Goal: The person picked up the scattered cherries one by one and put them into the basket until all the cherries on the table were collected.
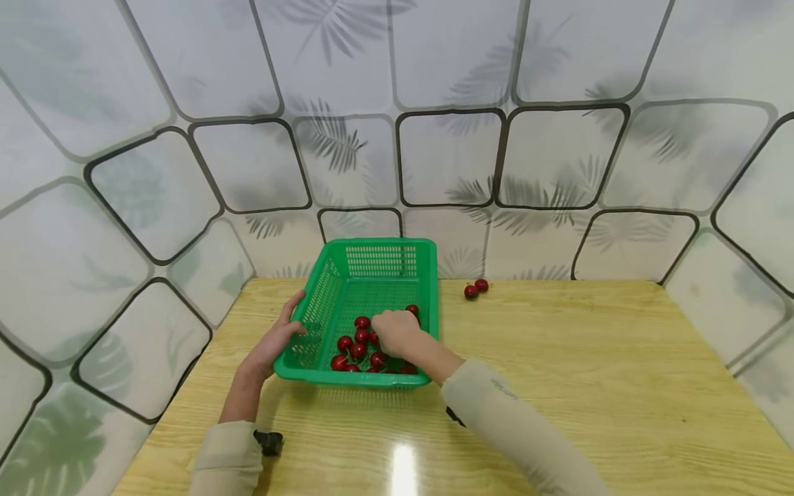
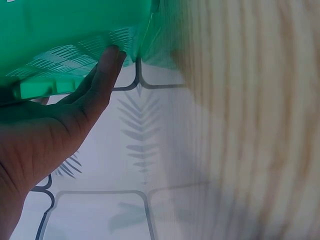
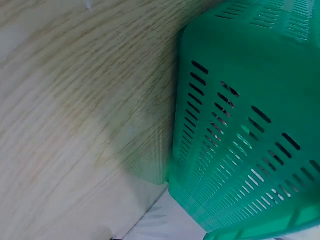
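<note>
A green plastic basket [image 1: 432, 275] with slotted walls stands at the middle of the table, several red cherries [image 1: 358, 351] gathered toward its near end. At its left side, my left hand [image 1: 273, 344] grips the rim; in the left wrist view the thumb [image 2: 102, 80] lies against the outside of the slotted wall. My right hand [image 1: 397, 334] reaches over the right rim down among the cherries, knuckles up and fingers bent downward. The fingertips are hidden, so I cannot tell whether they pinch a cherry. The right wrist view shows only the basket's outer wall [image 3: 235, 65].
Two cherries [image 1: 471, 292] lie on the wooden table [image 1: 577, 358] to the right of the basket, near the back edge. Patterned cloth [image 1: 449, 158] rises behind the table and along both sides. Dark wrist straps [image 1: 269, 442] show at the sleeves.
</note>
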Available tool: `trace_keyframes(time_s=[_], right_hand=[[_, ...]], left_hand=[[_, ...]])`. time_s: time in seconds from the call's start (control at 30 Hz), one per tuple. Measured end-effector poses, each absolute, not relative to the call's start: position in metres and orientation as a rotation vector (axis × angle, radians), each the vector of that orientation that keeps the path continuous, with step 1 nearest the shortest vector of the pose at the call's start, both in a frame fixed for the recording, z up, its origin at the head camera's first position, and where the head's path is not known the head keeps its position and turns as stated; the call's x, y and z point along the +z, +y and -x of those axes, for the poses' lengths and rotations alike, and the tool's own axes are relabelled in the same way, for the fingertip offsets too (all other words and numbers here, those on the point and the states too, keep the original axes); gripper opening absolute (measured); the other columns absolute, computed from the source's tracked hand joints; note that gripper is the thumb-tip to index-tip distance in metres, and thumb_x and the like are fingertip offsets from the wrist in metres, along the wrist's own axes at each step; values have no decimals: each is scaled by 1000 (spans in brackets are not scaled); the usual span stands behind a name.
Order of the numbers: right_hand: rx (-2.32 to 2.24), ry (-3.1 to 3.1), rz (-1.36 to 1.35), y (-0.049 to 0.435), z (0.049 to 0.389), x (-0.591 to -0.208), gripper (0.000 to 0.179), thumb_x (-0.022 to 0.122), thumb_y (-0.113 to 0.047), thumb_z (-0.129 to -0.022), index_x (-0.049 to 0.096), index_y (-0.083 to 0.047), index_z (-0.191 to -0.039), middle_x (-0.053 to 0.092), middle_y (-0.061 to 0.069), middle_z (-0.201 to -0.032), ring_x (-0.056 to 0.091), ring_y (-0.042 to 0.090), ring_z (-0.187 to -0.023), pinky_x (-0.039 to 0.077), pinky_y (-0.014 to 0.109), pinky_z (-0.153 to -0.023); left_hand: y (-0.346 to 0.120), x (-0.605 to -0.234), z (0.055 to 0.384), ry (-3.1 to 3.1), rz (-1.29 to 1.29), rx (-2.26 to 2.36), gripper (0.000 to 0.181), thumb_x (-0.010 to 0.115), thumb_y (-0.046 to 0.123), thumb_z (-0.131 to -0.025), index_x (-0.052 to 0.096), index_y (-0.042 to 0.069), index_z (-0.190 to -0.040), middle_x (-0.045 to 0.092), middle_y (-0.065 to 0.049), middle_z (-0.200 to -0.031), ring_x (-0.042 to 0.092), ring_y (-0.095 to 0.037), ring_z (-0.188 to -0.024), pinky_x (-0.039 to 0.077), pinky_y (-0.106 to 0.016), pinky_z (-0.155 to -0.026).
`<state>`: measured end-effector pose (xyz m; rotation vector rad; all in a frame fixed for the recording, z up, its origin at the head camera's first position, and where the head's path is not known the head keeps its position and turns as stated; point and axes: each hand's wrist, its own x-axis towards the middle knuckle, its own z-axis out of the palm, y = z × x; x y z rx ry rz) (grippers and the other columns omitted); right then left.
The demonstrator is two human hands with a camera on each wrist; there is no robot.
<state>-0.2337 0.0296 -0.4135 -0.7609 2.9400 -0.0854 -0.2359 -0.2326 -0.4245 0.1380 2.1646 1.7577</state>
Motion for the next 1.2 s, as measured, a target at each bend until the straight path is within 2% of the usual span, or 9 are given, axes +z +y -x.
trace_keyframes(time_s=[0.13, 0.27, 0.43, 0.53, 0.6, 0.87, 0.97, 1.1, 1.2], right_hand=[[-287, 2997, 786, 35, 234, -413, 41, 57, -4, -94, 42, -17, -58, 36, -5, -54, 31, 10, -52, 33, 25, -42], [-533, 3054, 820, 43, 234, -409, 36, 57, -6, -94, 49, -17, -60, 42, -6, -56, 34, 8, -52, 32, 23, -45], [-822, 3174, 868, 59, 235, -404, 18, 61, -8, -95, 73, -12, -82, 65, -2, -73, 52, 8, -59, 43, 24, -51], [-1017, 3268, 871, 70, 239, -402, 13, 63, -6, -93, 76, -8, -90, 71, 3, -82, 62, 13, -68, 52, 29, -59], [-1124, 3306, 835, 80, 243, -402, 12, 63, -5, -92, 75, -5, -91, 71, 6, -84, 65, 16, -71, 54, 32, -62], [-1081, 3316, 356, 142, 268, -417, 20, 56, -12, -95, 74, -5, -100, 73, 9, -91, 67, 24, -73, 53, 40, -59], [-1014, 3246, 216, 171, 276, -429, 25, 52, -12, -96, 72, -2, -107, 72, 15, -100, 68, 29, -81, 54, 42, -63], [-922, 3144, 72, 206, 284, -448, 30, 52, -8, -93, 66, 4, -116, 67, 23, -113, 66, 35, -91, 54, 45, -68], [-843, 3065, 11, 223, 287, -460, 42, 51, -5, -90, 55, 6, -130, 56, 31, -125, 62, 39, -92, 52, 47, -69]], left_hand=[[-232, -426, 236, 2162, -137, 1760, 87, 43, 4, -92, -2, 33, -161, 1, -20, -161, 44, -37, -114, 48, -34, -80], [-232, -425, 236, 2164, -138, 1761, 87, 43, 4, -92, -2, 33, -161, 1, -20, -161, 41, -38, -118, 47, -34, -81], [-232, -425, 235, 2163, -131, 1759, 87, 43, 4, -92, -2, 34, -160, 0, -19, -162, 41, -39, -118, 48, -36, -81], [-232, -425, 235, 2161, -131, 1760, 87, 43, 4, -92, -3, 34, -160, 1, -20, -161, 41, -39, -118, 47, -35, -81], [-232, -426, 236, 2161, -131, 1761, 88, 43, 4, -91, -3, 33, -160, 2, -21, -161, 40, -39, -119, 47, -35, -82], [-233, -427, 237, 2164, -127, 1758, 88, 43, 5, -91, -2, 33, -160, 0, -19, -161, 37, -39, -123, 46, -33, -83], [-233, -427, 236, 2155, -127, 1764, 87, 43, 5, -91, -2, 34, -160, 0, -18, -161, 38, -39, -123, 46, -34, -83], [-234, -428, 237, 2146, -128, 1772, 87, 43, 5, -92, -2, 35, -160, 3, -19, -161, 38, -39, -122, 46, -34, -83], [-233, -428, 237, 2142, -124, 1778, 87, 42, 5, -92, -1, 36, -160, 6, -20, -160, 39, -38, -120, 47, -35, -82]])
